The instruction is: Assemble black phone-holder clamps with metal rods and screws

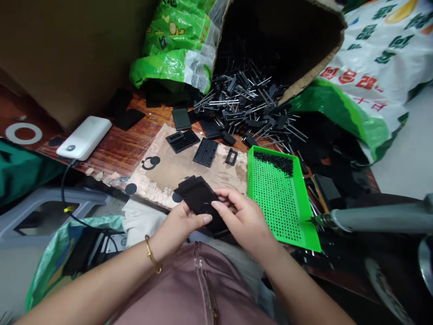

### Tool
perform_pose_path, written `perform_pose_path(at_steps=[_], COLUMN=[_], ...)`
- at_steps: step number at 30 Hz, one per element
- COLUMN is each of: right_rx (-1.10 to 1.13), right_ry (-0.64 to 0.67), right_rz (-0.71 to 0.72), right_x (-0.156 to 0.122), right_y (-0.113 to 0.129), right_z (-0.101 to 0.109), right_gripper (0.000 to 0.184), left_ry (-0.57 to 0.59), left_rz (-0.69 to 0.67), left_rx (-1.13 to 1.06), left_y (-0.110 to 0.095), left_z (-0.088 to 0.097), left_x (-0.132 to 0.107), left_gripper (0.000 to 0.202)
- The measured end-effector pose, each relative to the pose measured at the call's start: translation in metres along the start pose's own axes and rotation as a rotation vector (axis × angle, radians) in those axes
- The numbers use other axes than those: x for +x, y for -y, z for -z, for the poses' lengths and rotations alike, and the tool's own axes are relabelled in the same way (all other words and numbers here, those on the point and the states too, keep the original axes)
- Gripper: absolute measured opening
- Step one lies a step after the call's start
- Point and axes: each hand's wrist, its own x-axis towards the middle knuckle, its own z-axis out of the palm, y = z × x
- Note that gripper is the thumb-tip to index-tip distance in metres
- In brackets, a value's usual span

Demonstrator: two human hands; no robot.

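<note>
Both hands meet over my lap at the table's near edge. My left hand (182, 221) grips the underside of a small stack of flat black plastic pieces (198, 195), thumb pressed along its lower edge. My right hand (241, 216) pinches the same stack from the right, fingers curled over its top. A gold bangle sits on the left wrist. Just beyond the hands, two black grille plates (194, 146) and a small black frame (231, 156) lie on a worn brown board (189, 174).
A green perforated tray (280, 203) lies right of the hands. A pile of black parts with metal pins (246, 101) spills from a cardboard box. Green printed bags (176, 45) stand behind. A white power bank (84, 137) lies at left; a grey tool (372, 219) at right.
</note>
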Motion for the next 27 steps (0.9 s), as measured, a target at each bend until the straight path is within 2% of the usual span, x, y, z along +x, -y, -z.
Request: perform_pose_path(at_steps=[2,4,6,9,13,17,20,22,24,27], right_rx=[-0.245,-0.477,-0.636,-0.742,-0.751,-0.733,-0.660,-0.488,-0.215,0.153], right_ry=[-0.048,-0.055,-0.010,0.060,0.058,0.031,0.044,0.045,0.005,-0.030], right_rz=[0.145,0.285,0.375,0.446,0.434,0.442,0.366,0.274,0.121,-0.141], right_x=[-0.001,-0.002,-0.002,-0.002,-0.001,0.002,0.003,0.002,0.002,0.003], right_y=[0.000,0.001,0.002,0.002,-0.001,-0.003,-0.001,0.000,0.002,0.004], right_z=[0.003,0.006,0.006,0.002,-0.008,-0.011,-0.009,-0.008,-0.013,-0.024], right_gripper=[0.018,0.019,0.021,0.023,0.023,0.022,0.019,0.015,0.011,0.014], left_ry=[-0.063,-0.106,-0.057,0.072,0.056,0.018,0.018,-0.024,-0.064,0.001], left_rz=[-0.143,-0.325,-0.475,-0.601,-0.698,-0.711,-0.603,-0.499,-0.396,-0.203], left_rx=[0.141,0.404,0.737,1.078,1.178,1.167,1.058,0.871,0.601,0.196], left_y=[-0.009,-0.019,-0.027,-0.028,-0.017,-0.014,-0.020,-0.025,-0.025,-0.018], left_z=[0.009,0.020,0.030,0.037,0.038,0.038,0.038,0.038,0.034,0.021], left_x=[0.001,0.002,0.003,0.006,0.009,0.011,0.010,0.007,0.004,0.002], left_gripper=[0.044,0.043,0.036,0.020,0.019,0.019,0.018,0.024,0.040,0.048])
